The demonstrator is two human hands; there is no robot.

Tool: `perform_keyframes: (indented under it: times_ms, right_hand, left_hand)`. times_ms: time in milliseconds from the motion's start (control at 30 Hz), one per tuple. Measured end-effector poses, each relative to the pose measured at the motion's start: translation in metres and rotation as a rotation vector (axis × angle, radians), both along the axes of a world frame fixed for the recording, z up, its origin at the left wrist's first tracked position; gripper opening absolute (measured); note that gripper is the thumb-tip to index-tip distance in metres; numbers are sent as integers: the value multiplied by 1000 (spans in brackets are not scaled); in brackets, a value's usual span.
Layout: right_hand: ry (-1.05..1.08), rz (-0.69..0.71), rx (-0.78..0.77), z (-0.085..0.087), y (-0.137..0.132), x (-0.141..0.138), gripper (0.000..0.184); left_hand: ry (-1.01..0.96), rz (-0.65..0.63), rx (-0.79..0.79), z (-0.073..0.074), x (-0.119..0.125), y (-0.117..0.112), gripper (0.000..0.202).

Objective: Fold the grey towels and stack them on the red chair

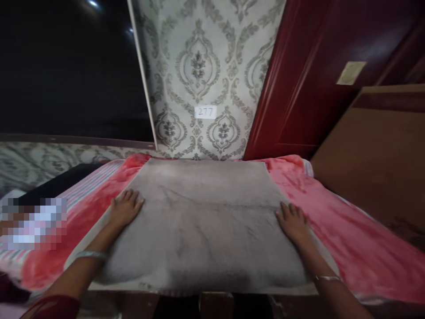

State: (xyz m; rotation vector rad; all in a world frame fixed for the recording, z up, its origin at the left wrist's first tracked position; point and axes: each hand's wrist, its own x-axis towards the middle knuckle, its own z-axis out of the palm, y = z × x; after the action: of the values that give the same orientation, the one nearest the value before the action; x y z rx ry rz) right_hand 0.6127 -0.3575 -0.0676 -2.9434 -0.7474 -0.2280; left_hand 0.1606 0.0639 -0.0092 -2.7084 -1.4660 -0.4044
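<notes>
A grey plush cloth (206, 230) lies spread over a pink and red blanket (299, 186), with a crease running across its upper half. On the cloth's left edge my left hand (126, 208) rests palm down, fingers apart. My right hand (294, 221) lies likewise at the right edge, fingers spread on the fabric. Neither hand grips anything. The near edge of the cloth hangs at the table's front.
A large dark screen (73, 71) stands at the back left. Patterned wallpaper (199, 44) bears a paper label (205, 111) reading 277. To the right are a dark red door (299, 66) and a brown cardboard panel (378, 164). A blurred-out patch covers the far left.
</notes>
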Motion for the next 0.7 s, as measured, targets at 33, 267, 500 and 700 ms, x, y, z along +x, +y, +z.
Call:
perform_keyframes:
  times_ms: [33,267,500,700]
  right_hand:
    - [0,14,-2,7,10,-4,65]
    - [186,341,-28,40,104,-6,61]
    - [184,374,-92,33,158,58,62]
    - [43,324,0,-2,163,149,68]
  left_hand:
    - [1,-36,-8,2,11,4,45]
    - [21,-201,-65,4,113,28,52]
    - [98,-230,-141,1,147,82,65]
    - [126,-41,-160,2,139,139,66]
